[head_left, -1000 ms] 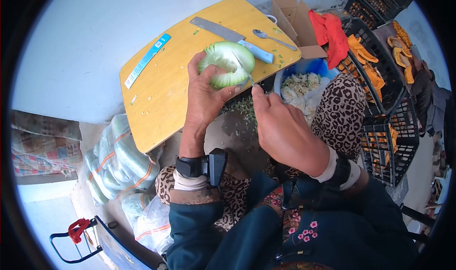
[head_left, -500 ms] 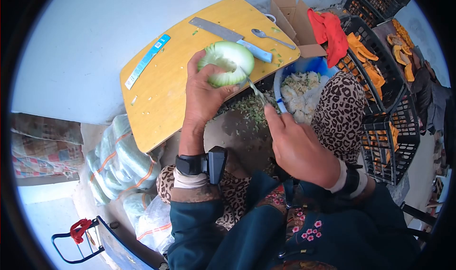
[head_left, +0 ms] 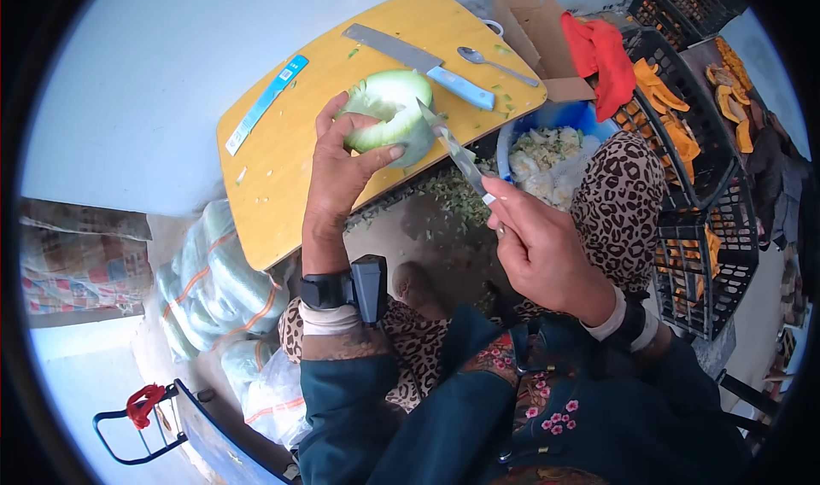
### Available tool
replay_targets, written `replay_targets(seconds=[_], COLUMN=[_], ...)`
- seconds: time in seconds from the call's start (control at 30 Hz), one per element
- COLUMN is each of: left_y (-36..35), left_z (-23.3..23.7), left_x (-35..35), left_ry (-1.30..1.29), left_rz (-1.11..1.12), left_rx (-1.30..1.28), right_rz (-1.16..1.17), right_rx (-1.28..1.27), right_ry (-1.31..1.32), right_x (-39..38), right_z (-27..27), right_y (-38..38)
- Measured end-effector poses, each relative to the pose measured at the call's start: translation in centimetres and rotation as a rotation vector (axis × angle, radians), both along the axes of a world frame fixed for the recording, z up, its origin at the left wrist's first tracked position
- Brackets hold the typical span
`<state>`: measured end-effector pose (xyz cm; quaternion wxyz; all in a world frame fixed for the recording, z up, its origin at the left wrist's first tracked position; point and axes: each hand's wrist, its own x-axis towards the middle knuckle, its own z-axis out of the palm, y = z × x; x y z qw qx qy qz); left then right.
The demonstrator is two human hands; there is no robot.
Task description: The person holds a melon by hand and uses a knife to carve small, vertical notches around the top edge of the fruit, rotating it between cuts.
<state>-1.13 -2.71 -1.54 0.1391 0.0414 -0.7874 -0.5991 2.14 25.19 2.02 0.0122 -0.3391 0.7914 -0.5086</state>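
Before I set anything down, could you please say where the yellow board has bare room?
On the board, the widest free patch, bar a few scraps, lies between the blue strip, the left hand and the near edge; a smaller one, between the strip and cleaver. The right end is crowded with cleaver and spoon.

Red cloth, cardboard box, black crates holding orange slices
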Motion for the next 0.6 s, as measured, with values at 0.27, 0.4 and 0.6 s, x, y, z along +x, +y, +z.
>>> replay_targets(seconds=[0.27, 0.4, 0.6], left_y=[0.26, 0.12, 0.06], left_z=[0.67, 0.67, 0.55], left_x=[0.25, 0.33, 0.32], left_ry=[-0.003, 0.001, 0.007], left_rz=[-0.029, -0.046, -0.063], left_rx=[0.06, 0.04, 0.042], right_rz=[-0.012, 0.018, 0.019], right_rx=[-0.04, -0.001, -0.016], right_ry=[0.061, 0.013, 0.03], right_x=[-0.93, -1.02, -0.97], right_z=[-0.46, -0.39, -0.66], right_y=[-1.2, -1.12, -1.26])
